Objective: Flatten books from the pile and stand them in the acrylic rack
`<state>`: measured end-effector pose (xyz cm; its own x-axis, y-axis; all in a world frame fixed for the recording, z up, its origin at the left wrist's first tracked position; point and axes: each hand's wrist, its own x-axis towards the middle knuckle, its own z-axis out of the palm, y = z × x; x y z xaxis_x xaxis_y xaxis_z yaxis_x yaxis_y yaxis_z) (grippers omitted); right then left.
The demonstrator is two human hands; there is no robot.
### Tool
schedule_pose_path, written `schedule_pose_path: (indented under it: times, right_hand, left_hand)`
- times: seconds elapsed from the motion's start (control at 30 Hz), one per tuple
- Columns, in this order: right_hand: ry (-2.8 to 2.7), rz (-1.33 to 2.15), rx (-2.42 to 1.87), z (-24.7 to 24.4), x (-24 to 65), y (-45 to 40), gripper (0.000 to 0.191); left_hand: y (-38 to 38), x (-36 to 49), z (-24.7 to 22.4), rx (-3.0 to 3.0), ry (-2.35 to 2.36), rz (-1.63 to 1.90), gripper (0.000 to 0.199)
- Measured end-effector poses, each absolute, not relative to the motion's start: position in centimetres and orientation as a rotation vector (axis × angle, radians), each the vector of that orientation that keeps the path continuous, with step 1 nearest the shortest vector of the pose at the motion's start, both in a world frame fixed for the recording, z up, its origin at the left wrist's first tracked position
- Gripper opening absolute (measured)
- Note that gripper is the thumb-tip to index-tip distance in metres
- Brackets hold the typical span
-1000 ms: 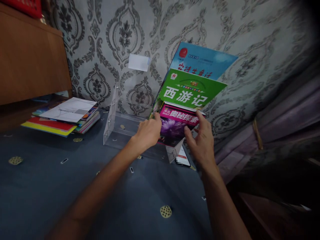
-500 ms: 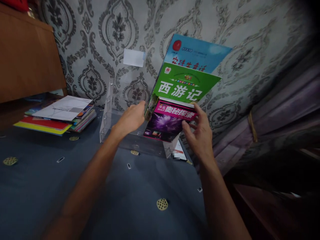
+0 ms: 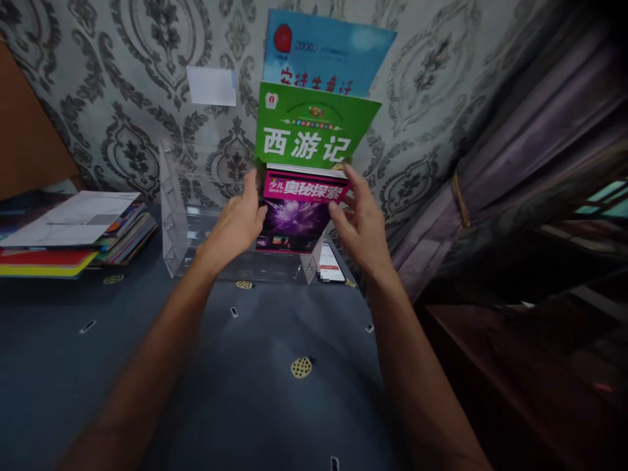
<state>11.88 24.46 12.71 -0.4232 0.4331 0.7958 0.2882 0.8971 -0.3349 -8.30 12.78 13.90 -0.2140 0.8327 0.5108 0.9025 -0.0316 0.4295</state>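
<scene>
Three sizes of books stand stepped in the right part of a clear acrylic rack (image 3: pixel 174 216). In front is a purple and magenta book (image 3: pixel 294 216), with a green book (image 3: pixel 314 124) behind it and a taller blue book (image 3: pixel 328 52) at the back. My left hand (image 3: pixel 235 219) is at the left edge of the purple book, thumb toward its cover and fingers along the side. My right hand (image 3: pixel 363 222) grips the right edge, fingertips near its top corner and thumb at the front. The far fingers of both hands are partly hidden.
A pile of books and papers (image 3: pixel 73 222) lies at the left on the dark blue tablecloth (image 3: pixel 220 392). A phone (image 3: pixel 332 263) rests by the rack's right end. Patterned wallpaper with a white paper (image 3: pixel 212 86) rises behind; a tied curtain (image 3: pixel 456 190) hangs right.
The view has swung right, shifting everything left in the picture. The books stand more upright, and my left hand has turned from a closed fist to lie along their left side.
</scene>
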Motion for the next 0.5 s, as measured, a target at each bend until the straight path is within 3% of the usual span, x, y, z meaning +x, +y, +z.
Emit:
schedule_pose_path:
  times: [0.1, 0.5]
  right_hand:
    - [-2.074, 0.139, -0.509, 12.8, 12.1, 24.6, 0.058]
    - [-2.079, 0.121, -0.502, 12.4, 11.7, 24.9, 0.060]
  left_hand:
    - [12.6, -7.5, 14.0, -1.834, -1.950, -1.162, 0.063]
    - [12.7, -6.9, 14.1, -1.819, -1.898, -1.017, 0.062]
